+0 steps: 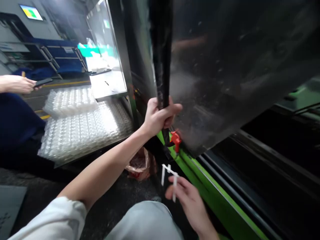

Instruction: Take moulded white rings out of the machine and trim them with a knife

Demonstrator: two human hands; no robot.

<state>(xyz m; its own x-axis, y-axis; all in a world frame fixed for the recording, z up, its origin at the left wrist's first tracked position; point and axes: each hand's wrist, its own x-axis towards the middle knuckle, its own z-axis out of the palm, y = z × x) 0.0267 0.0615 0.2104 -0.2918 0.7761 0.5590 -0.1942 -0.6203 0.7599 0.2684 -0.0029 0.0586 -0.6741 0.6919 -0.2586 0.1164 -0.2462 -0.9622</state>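
Near, right of centre: white three-sided piece [169, 169] held in fingers of right hand [188, 196] | Farther: left hand [157, 117] gripping black bar [162, 60] | Beside bar's lower end: red fitting [176, 138], at green rail [212, 190] | Left: stacked clear trays [77, 130] | Far left: co-worker's hand [21, 84] holding dark flat device [43, 82]

Clear plastic trays [77, 133] stacked at left, smaller stack [72, 102] on top. Brightly lit white worktop [110, 85] just behind, teal bin [85, 50] toward its far end. Open bag [142, 174] down low. Wall screen [31, 12] on. Yellow floor line [67, 82] beyond trays.
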